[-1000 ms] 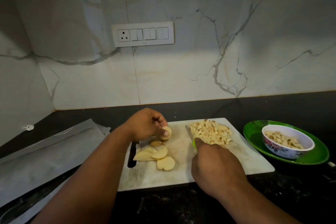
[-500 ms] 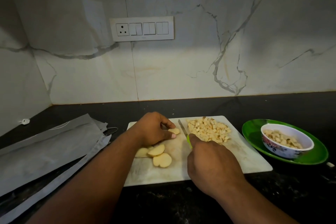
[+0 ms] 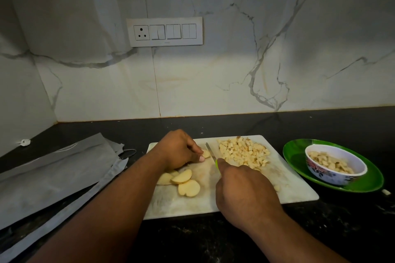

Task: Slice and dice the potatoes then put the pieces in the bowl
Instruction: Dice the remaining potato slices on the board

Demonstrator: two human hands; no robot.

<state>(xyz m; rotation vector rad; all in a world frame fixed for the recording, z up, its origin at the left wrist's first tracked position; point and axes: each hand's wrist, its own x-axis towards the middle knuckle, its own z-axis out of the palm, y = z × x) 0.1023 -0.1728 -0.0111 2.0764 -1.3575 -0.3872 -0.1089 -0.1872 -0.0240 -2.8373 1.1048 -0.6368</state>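
On the white cutting board (image 3: pixel 295 190) my left hand (image 3: pixel 178 149) holds a potato slice (image 3: pixel 206 153) flat with curled fingers. My right hand (image 3: pixel 243 190) grips a knife with a green handle; its blade (image 3: pixel 210 152) stands just right of that slice. A few larger potato slices (image 3: pixel 184 181) lie near my left wrist. A heap of diced potato (image 3: pixel 243 151) sits on the board's far right part. The white patterned bowl (image 3: pixel 336 164), holding diced pieces, stands on a green plate (image 3: pixel 299 156) to the right.
Grey paper bags (image 3: pixel 53 173) lie on the black counter to the left of the board. A marble wall with a switch panel (image 3: pixel 164 31) rises behind. A small white scrap (image 3: pixel 386 191) lies beside the plate.
My left hand brought the slice down from a raised pinch and laid it on the board. The knife moved left from the diced heap until its blade stood beside the slice.
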